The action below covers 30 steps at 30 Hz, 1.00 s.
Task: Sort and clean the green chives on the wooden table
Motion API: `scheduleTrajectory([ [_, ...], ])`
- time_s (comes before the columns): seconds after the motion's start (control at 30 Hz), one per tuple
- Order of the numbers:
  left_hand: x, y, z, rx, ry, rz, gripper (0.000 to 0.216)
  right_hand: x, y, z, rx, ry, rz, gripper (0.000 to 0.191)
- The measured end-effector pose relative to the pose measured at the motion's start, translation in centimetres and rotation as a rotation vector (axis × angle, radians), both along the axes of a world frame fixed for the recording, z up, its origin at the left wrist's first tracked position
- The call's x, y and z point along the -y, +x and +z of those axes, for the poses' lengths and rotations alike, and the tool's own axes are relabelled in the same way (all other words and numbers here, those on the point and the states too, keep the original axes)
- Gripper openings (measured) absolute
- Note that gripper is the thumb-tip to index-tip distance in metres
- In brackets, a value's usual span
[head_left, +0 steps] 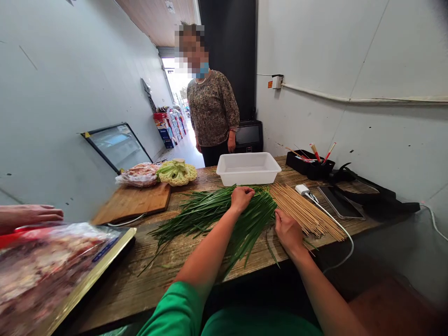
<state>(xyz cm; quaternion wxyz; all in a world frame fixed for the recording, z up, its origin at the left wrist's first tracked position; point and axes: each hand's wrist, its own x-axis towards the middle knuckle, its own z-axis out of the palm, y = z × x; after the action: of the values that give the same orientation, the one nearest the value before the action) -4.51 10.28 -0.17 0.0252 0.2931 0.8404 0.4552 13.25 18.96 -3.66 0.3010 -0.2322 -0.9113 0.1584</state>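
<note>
A wide heap of long green garlic chives lies across the wooden table in front of me. My left hand is over the far side of the heap, its fingers pinched together; what they hold, if anything, is hidden. At the heap's right end, my right hand has thumb and fingers closed on the chive ends. Just right of that hand, many thin wooden skewers lie side by side. A white plastic tub stands behind the chives.
At left are a cutting board, a cauliflower, bagged food and a large meat package with another person's hand above it. A phone, charger and black holder sit right. A person stands opposite.
</note>
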Motion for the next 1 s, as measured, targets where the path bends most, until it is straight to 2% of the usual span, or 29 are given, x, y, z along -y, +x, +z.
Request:
scheduleTrajectory([
  [0.23,-0.85,0.05,-0.79,0.023,0.099,-0.041,0.02,0.01,0.01,0.05,-0.004,0.003,0.001,0.034],
  [0.47,-0.77,-0.13,-0.47,0.006,0.09,-0.041,0.02,0.13,0.06,0.15,-0.003,-0.016,-0.001,0.033],
  [0.73,-0.62,0.39,0.0,0.119,0.141,-0.067,0.012,0.11,0.06,0.08,-0.002,-0.004,-0.006,0.035],
  [1.0,-0.61,0.39,0.02,0.118,0.133,-0.072,0.013,0.12,0.05,0.17,0.005,-0.003,0.005,0.035],
])
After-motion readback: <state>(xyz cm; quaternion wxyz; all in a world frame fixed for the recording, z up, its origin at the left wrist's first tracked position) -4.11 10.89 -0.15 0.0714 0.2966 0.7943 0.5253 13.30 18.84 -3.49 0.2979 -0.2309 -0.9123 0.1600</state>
